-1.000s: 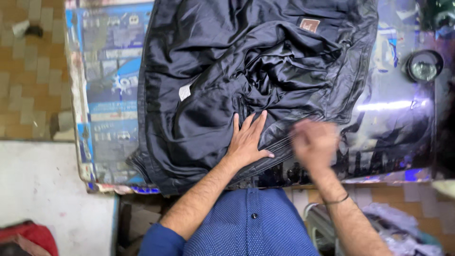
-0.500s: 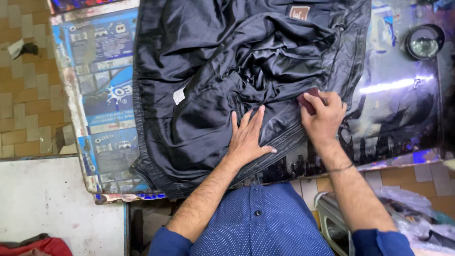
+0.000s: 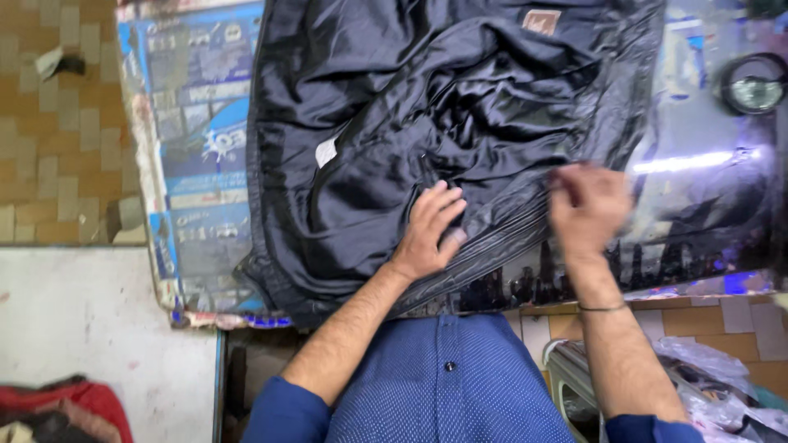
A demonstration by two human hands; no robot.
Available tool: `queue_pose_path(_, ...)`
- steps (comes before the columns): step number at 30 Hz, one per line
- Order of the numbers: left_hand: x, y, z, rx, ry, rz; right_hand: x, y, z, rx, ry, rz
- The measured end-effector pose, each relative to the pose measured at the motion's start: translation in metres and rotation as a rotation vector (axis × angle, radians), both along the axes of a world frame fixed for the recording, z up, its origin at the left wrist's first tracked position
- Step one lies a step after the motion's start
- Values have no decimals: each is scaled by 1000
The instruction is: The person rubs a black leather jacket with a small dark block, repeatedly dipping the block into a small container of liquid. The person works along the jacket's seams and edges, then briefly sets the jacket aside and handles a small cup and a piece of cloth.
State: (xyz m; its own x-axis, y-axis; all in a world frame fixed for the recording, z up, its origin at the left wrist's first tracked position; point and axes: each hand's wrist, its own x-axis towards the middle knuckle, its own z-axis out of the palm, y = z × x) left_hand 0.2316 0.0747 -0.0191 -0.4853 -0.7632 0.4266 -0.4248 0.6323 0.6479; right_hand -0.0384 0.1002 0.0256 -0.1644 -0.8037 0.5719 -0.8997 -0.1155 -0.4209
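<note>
A black jacket (image 3: 394,107) lies spread on the table with its shiny lining up, a white tag (image 3: 326,152) on the lining and a brown label (image 3: 542,20) near the collar. My left hand (image 3: 431,230) rests flat on the lining near the lower hem, fingers apart. My right hand (image 3: 587,205) is blurred at the jacket's right lower edge. Its fingers are curled and seem to pinch the fabric there.
The table is covered with a printed plastic sheet (image 3: 197,164). A round dark dish-like object (image 3: 751,86) sits at the far right. Left of the table are a tiled floor and a white surface (image 3: 90,328) with red cloth (image 3: 57,406). Plastic bags (image 3: 714,385) lie at the lower right.
My right hand came to the jacket's lower edge, then shifted slightly right along it. My left hand stayed flat on the lining. The camera moved closer.
</note>
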Motion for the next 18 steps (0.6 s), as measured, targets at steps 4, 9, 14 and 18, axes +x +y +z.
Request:
queue_pose_path(4, 16, 3, 5, -61, -51, 274, 20, 35, -18, -123, -1133, 212)
queue_pose_path(9, 15, -3, 26, -60, -311, 341, 68, 78, -45, 17, -1827, 515)
queue_pose_path(14, 9, -16, 45, -82, -354, 307, 76, 78, -78, -30, -1855, 455)
queue_pose_path(18, 1, -17, 53, 143, -267, 358, 72, 83, -93, -7, -1774, 413)
